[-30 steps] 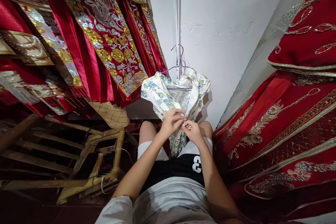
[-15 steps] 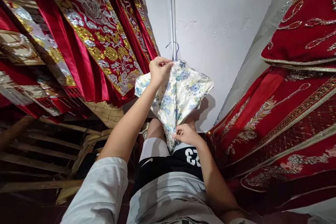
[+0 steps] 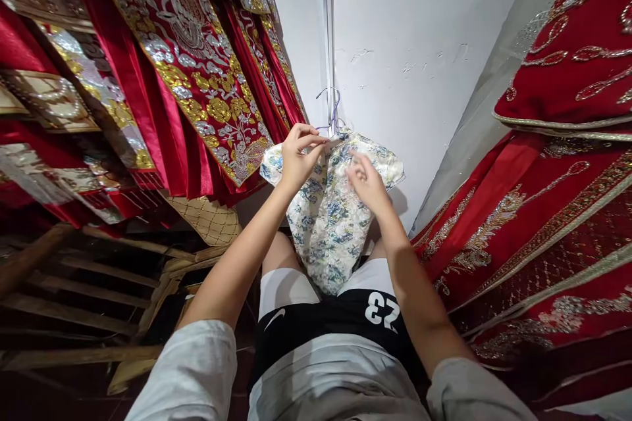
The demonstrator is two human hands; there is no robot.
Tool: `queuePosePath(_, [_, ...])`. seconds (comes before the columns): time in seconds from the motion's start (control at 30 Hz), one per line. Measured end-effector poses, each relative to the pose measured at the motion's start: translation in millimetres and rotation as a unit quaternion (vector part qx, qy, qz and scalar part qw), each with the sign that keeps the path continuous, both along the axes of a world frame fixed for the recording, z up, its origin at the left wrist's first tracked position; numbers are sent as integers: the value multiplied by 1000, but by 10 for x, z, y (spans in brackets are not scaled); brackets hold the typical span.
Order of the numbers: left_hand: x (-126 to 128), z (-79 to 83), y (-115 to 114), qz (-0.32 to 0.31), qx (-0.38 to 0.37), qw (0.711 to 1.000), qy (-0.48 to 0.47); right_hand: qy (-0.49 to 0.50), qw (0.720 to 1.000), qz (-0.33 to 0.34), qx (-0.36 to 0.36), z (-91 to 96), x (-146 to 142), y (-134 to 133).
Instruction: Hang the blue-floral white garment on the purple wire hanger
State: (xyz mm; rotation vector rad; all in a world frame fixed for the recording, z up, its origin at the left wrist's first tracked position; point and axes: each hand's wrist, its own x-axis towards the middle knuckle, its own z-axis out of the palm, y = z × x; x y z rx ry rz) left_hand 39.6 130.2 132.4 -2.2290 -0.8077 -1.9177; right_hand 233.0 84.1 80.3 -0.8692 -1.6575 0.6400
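A short-sleeved white floral dress (image 3: 328, 230) with blue and yellow flowers hangs on a thin purple wire hanger (image 3: 337, 105) in front of me. Its lower end reaches down between my knees. My left hand (image 3: 302, 156) pinches the dress at the collar, just under the hanger's hook. Close to the upper chest on the right side is my right hand (image 3: 365, 179), somewhat blurred, its fingers loosely apart and nothing seen in them. Whether those fingertips touch the cloth I cannot tell.
A metal pole (image 3: 328, 26) runs up the white wall (image 3: 405, 20) behind the dress. Red garments with gold and silver embroidery (image 3: 197, 66) hang at left, and beaded red garments (image 3: 557, 191) at right. A wooden chair (image 3: 89, 276) stands at lower left.
My right hand has let go of the dress's lower edge and moved up to the chest. The cloth now hangs down flatter. My left hand stays at the collar.
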Motion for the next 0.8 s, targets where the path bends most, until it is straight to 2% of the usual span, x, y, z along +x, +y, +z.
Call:
queuePosePath(0.1, [9, -6, -2, 4, 24, 1000, 15, -66, 992, -1, 109, 423, -92, 383])
queuePosePath(0.2, [13, -31, -14, 23, 34, 999, 11, -172, 974, -22, 148, 634, -136, 562])
queuePosePath(0.3, [17, -98, -28, 46, 29, 998, -15, -200, 967, -32, 154, 683, -116, 568])
queuePosePath(0.47, [51, -335, 66, 57, 34, 997, -45, -144, 978, 0, 151, 626, -155, 556])
queuePosePath(0.57, [86, -683, 135, 69, 12, 997, -20, -79, 985, 13, 151, 635, -158, 666])
queuePosePath(0.63, [116, -1050, 106, 71, -33, 997, 24, -12, 988, -2, 155, 689, -70, 767])
queuePosePath(0.73, [155, -1670, -70, 47, -107, 990, 80, 59, 984, -24, 167, 795, 206, 863])
queuePosePath(0.8, [158, -1965, -198, 43, -131, 987, 85, 72, 983, -22, 169, 828, 428, 839])
